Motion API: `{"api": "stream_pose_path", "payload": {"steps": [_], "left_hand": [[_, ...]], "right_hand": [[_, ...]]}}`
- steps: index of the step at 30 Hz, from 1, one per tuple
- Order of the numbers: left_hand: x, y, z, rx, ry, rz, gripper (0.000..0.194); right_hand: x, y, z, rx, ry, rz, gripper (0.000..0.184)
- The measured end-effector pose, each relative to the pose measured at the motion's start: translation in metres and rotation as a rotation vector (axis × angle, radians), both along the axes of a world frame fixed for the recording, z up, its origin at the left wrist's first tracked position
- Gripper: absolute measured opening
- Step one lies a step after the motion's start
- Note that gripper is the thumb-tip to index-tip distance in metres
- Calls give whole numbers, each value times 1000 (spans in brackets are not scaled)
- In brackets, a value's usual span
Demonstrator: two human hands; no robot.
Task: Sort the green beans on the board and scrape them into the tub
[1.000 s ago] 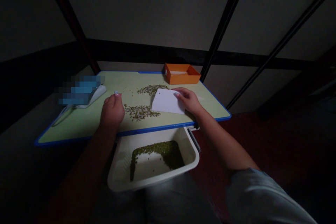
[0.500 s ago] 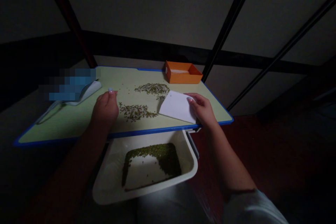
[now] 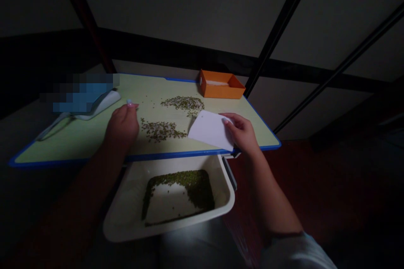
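Observation:
My right hand [image 3: 241,132] grips a white scraper-like card [image 3: 211,129] between thumb and fingers. The card leans over the tabletop near its front edge, its left side beside small green-brown grains. Left of the grains, my left hand [image 3: 122,124] is closed in a pinch just above the table; whatever is between its fingertips is too small to make out. One patch of grains [image 3: 160,130] lies between my hands, and another patch of grains [image 3: 184,103] lies farther back. Below the front edge, a white plastic tub [image 3: 225,206] holds many more green grains along its walls and right side.
The pale table [image 3: 139,88] has a blue rim. An orange box [image 3: 224,91] stands at its back right corner. On the left lies a white device [image 3: 109,100] with a cable and a blurred blue area. Panelled walls rise behind.
The view has shifted slightly. My right hand has tilted the card a little, and my left hand stays pinched near the same spot. The grain patches look much the same.

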State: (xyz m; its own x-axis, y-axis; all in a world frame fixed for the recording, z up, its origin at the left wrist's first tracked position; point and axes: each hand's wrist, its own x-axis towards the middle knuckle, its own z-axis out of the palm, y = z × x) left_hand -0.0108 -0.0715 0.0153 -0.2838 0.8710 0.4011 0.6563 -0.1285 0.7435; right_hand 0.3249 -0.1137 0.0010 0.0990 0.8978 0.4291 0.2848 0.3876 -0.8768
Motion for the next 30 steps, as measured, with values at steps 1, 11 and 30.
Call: {"api": "stream_pose_path", "payload": {"steps": [1,11,30], "left_hand": [[1,0,1,-29,3,14,50],[-2,3,-1,-15,-19,7,47],[5,-1,8,-88,-4,30,53]], "right_hand": [[1,1,-1,1,4,-12,29],[2,0,-2,18,-3,-35,26],[-6,-9,4,-30,30,38,35]]}}
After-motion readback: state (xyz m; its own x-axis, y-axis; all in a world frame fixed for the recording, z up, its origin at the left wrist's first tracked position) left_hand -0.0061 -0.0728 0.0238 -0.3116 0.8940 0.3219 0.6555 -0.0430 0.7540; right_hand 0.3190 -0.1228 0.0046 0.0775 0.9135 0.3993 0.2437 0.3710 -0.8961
